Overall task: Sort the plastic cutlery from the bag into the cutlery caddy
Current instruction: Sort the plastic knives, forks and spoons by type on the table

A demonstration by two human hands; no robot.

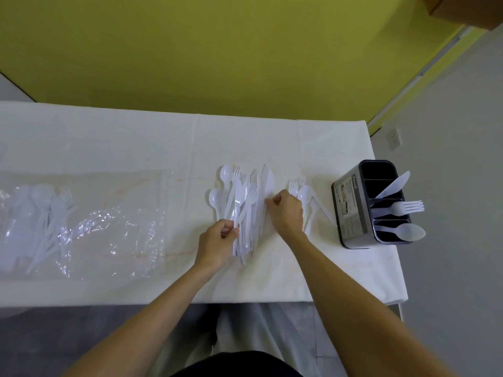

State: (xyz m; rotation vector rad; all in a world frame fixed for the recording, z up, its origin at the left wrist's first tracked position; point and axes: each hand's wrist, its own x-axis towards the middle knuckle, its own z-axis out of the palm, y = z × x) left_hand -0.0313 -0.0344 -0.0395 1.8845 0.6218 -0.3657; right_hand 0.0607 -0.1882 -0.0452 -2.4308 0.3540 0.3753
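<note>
A heap of white plastic cutlery lies mid-table, spoons, forks and knives mixed. My left hand pinches the handle of a spoon at the heap's near end. My right hand, fingers curled, rests on the heap's right side and seems to pinch a knife there. A smaller cluster of forks and a spoon lies just right of that hand. The dark cutlery caddy stands at the right, holding a knife, a fork and a spoon in separate compartments. The clear plastic bag at the left still holds more cutlery.
The table is covered in a white cloth; its right edge runs just past the caddy and its near edge is close to my body. A yellow wall rises behind it. Grey floor lies to the right.
</note>
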